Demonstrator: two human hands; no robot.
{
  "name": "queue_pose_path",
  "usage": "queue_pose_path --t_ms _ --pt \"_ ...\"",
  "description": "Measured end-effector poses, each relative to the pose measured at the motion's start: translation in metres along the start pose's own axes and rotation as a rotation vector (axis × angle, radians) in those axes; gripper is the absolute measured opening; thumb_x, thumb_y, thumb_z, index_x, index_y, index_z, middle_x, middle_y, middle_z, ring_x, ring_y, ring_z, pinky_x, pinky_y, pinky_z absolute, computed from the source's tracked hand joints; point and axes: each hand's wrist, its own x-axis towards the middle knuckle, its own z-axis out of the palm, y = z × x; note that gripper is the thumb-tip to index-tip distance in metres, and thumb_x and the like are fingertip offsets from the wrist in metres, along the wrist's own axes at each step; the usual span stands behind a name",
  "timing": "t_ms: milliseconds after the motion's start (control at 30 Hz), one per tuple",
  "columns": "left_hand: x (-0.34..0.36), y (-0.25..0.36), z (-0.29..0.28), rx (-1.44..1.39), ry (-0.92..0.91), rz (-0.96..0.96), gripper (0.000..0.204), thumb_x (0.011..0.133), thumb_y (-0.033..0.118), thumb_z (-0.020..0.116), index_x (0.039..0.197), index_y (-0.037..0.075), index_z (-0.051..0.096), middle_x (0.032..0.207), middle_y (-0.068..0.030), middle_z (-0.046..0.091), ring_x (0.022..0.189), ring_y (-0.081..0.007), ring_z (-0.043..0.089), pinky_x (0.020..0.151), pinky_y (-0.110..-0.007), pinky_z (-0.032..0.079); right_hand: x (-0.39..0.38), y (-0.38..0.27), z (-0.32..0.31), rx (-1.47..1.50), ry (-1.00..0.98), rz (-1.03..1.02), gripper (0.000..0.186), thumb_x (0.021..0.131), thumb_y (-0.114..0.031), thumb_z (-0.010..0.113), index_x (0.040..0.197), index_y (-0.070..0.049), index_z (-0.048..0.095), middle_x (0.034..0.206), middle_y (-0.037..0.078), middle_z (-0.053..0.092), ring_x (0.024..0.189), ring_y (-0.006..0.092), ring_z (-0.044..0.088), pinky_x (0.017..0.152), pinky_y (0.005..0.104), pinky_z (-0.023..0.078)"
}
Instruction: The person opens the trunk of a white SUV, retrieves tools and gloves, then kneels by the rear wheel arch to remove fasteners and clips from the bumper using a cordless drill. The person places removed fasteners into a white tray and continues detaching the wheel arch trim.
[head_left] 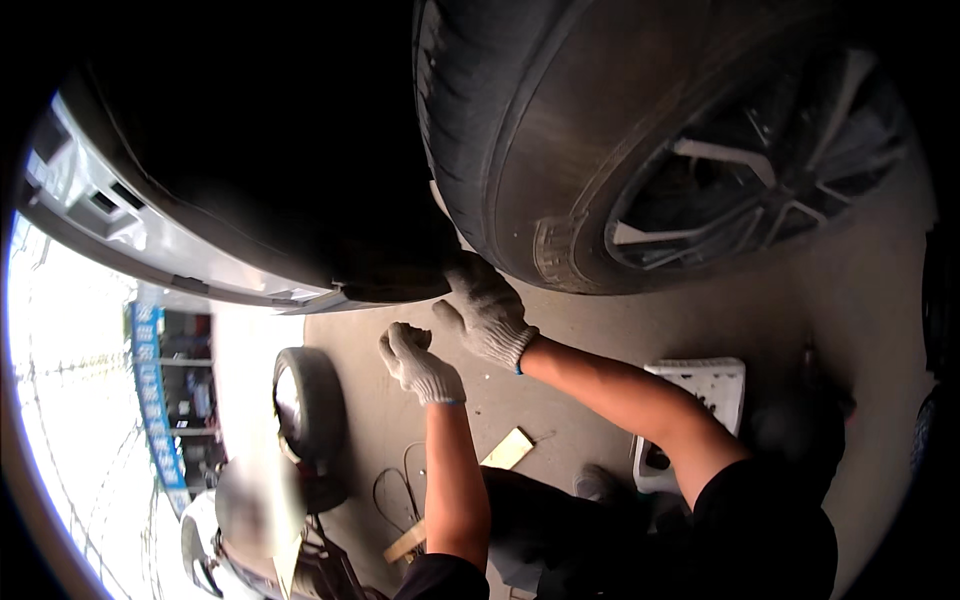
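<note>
My left hand (410, 365), in a whitish knit glove, is closed just below the car's lower edge. Its fingers are curled in, and whatever they may hold is hidden. My right hand (488, 315), gloved alike, reaches up between the tire (530, 150) and the dark wheel-arch edge (395, 295). That edge runs in between its thumb and fingers, which close around the end of it. Deep shadow hides part of these fingertips. The big black tire sits on a spoked alloy wheel (790, 185) above my right forearm.
A light car bumper (180, 235) curves along the left. Another wheel with its tire (312, 405) stands on the floor farther left. Below lie a piece of wood or card (508, 449) and a dark looped cable (378, 490). A white tray (725, 385) is beyond my right forearm.
</note>
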Motion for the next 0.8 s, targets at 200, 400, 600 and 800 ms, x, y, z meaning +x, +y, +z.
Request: queue_pose_path --t_ms 200,400,600,800 --pt "-0.046 0.093 0.041 0.463 0.085 0.355 0.028 0.090 0.024 0.067 0.099 -0.001 0.057 0.088 -0.0067 0.059 0.081 -0.0163 0.054 0.078 -0.031 0.047 -0.003 0.008 -0.001 0.026 0.025 -0.159 0.045 0.089 -0.034 0.058 0.120 -0.002 0.052 0.109 0.021 0.061 0.091 0.0373 0.064 0.077 0.0462 0.053" --pt "-0.051 0.091 0.071 0.671 0.337 0.320 0.054 0.077 0.043 0.077 0.102 -0.001 0.055 0.096 -0.0153 0.065 0.091 -0.0296 0.062 0.085 -0.041 0.049 -0.001 0.002 -0.011 0.134 -0.025 -0.110 0.047 0.087 -0.029 0.057 0.125 -0.002 0.052 0.119 0.025 0.060 0.105 0.0363 0.063 0.085 0.0472 0.052" --pt "-0.040 0.080 0.084 0.477 0.375 0.386 0.046 0.081 0.028 0.070 0.109 -0.002 0.049 0.104 -0.0222 0.063 0.093 -0.0368 0.063 0.083 -0.047 0.049 -0.007 0.008 -0.004 0.077 -0.199 -0.084 0.064 0.088 -0.030 0.054 0.144 -0.003 0.039 0.132 0.026 0.056 0.118 0.0356 0.059 0.094 0.0488 0.049" --pt "-0.042 0.086 0.087 0.493 0.337 0.360 0.036 0.082 0.018 0.068 0.106 0.000 0.048 0.100 -0.0176 0.064 0.092 -0.0271 0.062 0.087 -0.040 0.050 -0.006 0.011 -0.008 0.078 -0.145 -0.114 0.069 0.088 -0.031 0.057 0.145 0.001 0.035 0.138 0.027 0.049 0.123 0.0362 0.055 0.099 0.0455 0.046"
